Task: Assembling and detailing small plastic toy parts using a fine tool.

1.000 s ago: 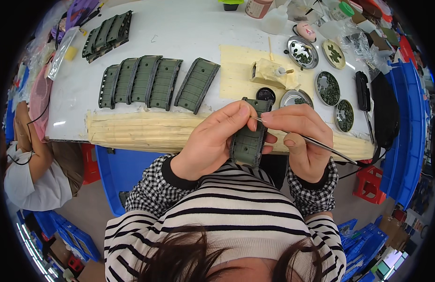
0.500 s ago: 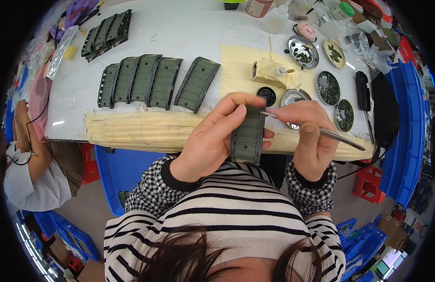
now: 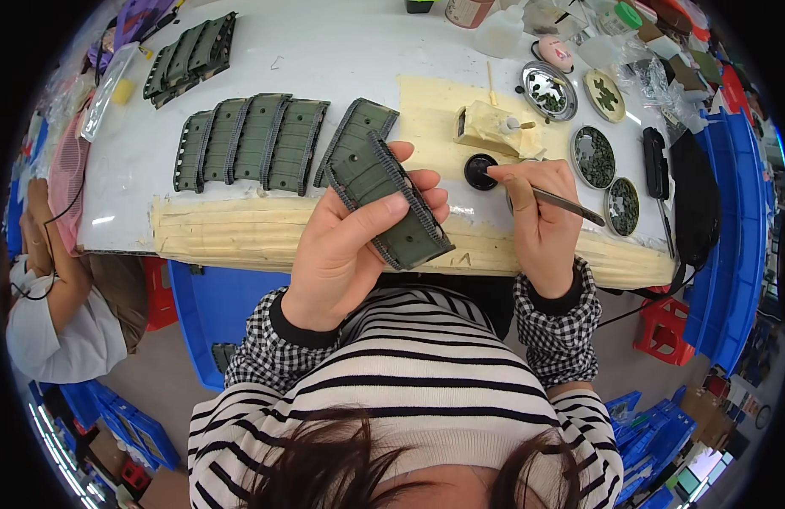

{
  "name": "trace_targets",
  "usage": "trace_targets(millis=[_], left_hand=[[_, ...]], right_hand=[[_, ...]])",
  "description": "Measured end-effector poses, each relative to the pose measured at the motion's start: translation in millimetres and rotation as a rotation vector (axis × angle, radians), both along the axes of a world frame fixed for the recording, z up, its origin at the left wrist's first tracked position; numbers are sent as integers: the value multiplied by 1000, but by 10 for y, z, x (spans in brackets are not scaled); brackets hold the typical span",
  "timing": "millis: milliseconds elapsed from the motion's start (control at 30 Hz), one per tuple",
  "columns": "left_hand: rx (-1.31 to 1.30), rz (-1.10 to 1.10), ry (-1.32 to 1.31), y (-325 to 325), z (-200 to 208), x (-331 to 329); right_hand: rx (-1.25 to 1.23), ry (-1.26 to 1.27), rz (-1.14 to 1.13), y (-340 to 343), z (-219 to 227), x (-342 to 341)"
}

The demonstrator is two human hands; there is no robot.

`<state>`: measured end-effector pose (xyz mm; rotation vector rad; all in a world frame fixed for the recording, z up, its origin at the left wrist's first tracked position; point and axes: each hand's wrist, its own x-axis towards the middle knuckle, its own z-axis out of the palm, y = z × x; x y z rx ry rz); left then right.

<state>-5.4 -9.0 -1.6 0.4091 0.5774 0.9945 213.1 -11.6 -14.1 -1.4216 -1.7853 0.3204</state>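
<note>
My left hand [image 3: 351, 239] holds a dark green ribbed model panel [image 3: 387, 201] tilted over the table's near edge, thumb across its face. My right hand [image 3: 541, 219] grips a thin metal tool [image 3: 569, 204] like a pen. Its tip reaches toward a small black round pot [image 3: 479, 170] on the table. Just behind the pot sits a cream block [image 3: 487, 129] with a small bottle on it. A further green panel [image 3: 351, 136] lies on the table right behind the held one.
A row of green panels [image 3: 248, 142] lies on the white table [image 3: 324, 51], with a stack of them [image 3: 190, 58] at the far left. Round tins of green bits [image 3: 592, 156] and a black pouch [image 3: 693, 199] stand at the right. Another person [image 3: 53, 280] sits at the left. Blue crates [image 3: 744, 237] line the right side.
My left hand has lifted and tilted the green panel leftward, showing its face. My right hand has pulled the tool off the panel and moved its tip to the black pot.
</note>
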Motion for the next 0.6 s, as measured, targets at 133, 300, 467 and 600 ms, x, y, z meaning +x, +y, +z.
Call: trace_targets(millis=[133,300,467,600], left_hand=[[-14,33,4,-4,31,16],[11,101,49,25,67,39],[-98,111,-30,57,50,28],[-199,151,9,60,98,102]], right_hand=[[-7,15,-3,-5,-17,0],[7,75,36,-29,44,44],[93,312,233,-224,336,-40],[66,382,324,-277,382,-149]])
